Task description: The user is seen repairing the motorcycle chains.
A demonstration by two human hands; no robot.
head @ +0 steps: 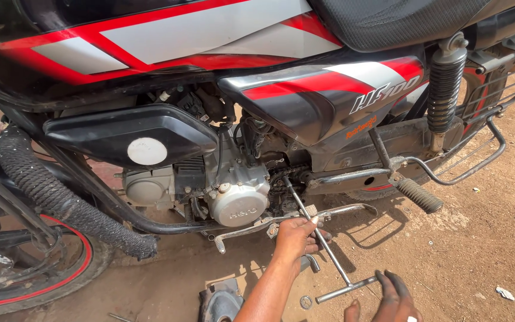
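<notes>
**T-handle wrench set into the motorcycle's engine side**

T-handle wrench (pixel 322 241): in the head view, its long shaft runs from the dirt-side crossbar up and left to a socket end seated low on the engine, just behind the silver engine cover (pixel 238 200) and beneath the black-and-red side panel (pixel 323 98). The left hand (pixel 296 237) rests across the middle of the shaft, fingers curled loosely about it near the gear lever (pixel 269 225); whether it truly grips or only steadies the shaft cannot be told. The right hand (pixel 391 297), dark with grease, sits at the lower frame edge beside the crossbar end, fingers spread and apparently just touching the bar, not closed round it.

A loose cover piece (pixel 219 301) lies on the ground near the left forearm, and a small ring-shaped washer (pixel 306 302) lies just beside the crossbar. The rear footrest (pixel 418 195) and shock absorber (pixel 445 83) stand off to the right.

The risks, as I judge them: the shaft leans at an angle, so the socket could ride off the fastener and round it. Greasy fingers could slip on the bar, driving knuckles into the lever. The washer could be lost in the dirt.
</notes>
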